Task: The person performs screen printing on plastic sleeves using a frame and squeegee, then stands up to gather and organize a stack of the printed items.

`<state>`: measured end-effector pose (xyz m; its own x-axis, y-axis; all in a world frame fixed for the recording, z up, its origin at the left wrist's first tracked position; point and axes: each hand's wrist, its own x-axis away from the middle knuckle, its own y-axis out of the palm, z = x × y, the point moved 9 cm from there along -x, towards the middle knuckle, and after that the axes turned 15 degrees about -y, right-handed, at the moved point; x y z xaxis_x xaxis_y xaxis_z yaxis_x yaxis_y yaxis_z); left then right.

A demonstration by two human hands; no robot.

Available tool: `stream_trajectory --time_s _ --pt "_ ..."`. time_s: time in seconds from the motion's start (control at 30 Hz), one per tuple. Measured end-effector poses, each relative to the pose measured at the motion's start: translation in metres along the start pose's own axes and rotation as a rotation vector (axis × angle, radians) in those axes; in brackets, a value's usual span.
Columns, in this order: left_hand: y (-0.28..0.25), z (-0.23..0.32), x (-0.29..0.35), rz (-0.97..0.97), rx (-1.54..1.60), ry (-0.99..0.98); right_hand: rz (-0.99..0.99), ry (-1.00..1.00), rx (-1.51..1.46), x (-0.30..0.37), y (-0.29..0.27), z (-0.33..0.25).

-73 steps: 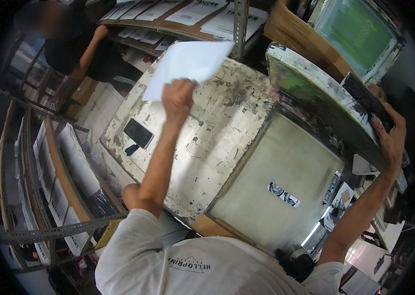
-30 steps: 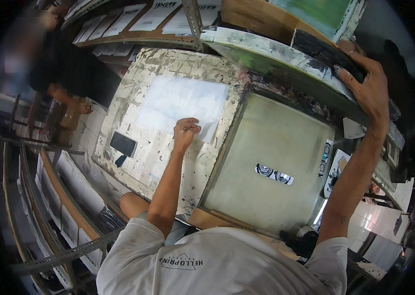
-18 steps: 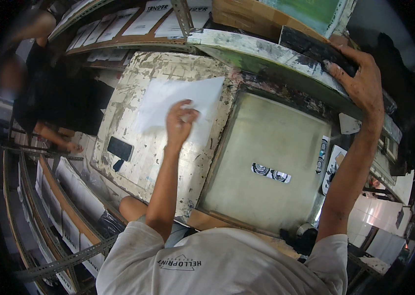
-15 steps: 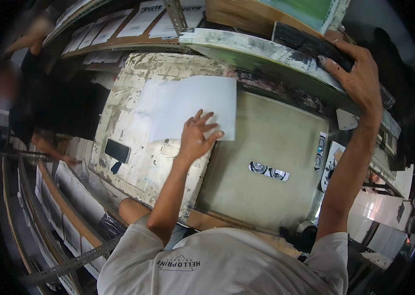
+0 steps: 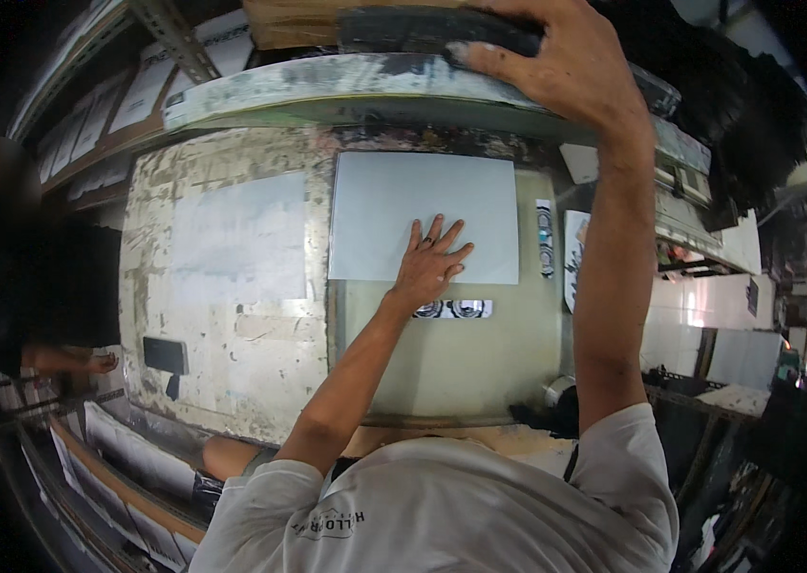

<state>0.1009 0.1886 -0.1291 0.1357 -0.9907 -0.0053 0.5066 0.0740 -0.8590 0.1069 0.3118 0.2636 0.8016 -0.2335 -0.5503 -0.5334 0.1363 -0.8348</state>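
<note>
My left hand (image 5: 430, 269) lies palm down with spread fingers on a white sheet of paper (image 5: 380, 210). A ring shows on one finger. The sheet rests on the greenish-beige translucent panel (image 5: 480, 372) set in the right part of the worktop. Just below the hand, a strip with black-and-white round patterns (image 5: 470, 308) is partly covered by my wrist and hand. Up at the far edge, my right hand (image 5: 575, 72) is closed around a dark ink-stained bar (image 5: 394, 31), its thumb on the front; the other fingers are partly cut off by the picture's edge.
A paint-worn board (image 5: 279, 382) on the left bears a whitish sheet-shaped patch (image 5: 241, 239) and a dark phone (image 5: 165, 354). A stained shelf rail (image 5: 298, 86) crosses the far side. Another patterned strip (image 5: 545, 239) lies right. A person (image 5: 50, 286) is at the left; racks stand below them.
My left hand and the white sheet have moved right, from the worn board onto the translucent panel. The sheet now lies straight. My right hand stays at the dark bar while the view has turned.
</note>
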Motion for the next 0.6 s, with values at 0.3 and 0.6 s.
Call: stream_trajectory --time_s 0.3,0.6 --pt "0.020 0.046 0.012 0.023 0.029 0.014 -0.106 0.099 -0.200 -0.010 0.006 0.005" --pt "0.024 0.050 0.018 0.013 0.046 0.022 -0.102 0.071 -0.196 -0.010 0.006 0.001"
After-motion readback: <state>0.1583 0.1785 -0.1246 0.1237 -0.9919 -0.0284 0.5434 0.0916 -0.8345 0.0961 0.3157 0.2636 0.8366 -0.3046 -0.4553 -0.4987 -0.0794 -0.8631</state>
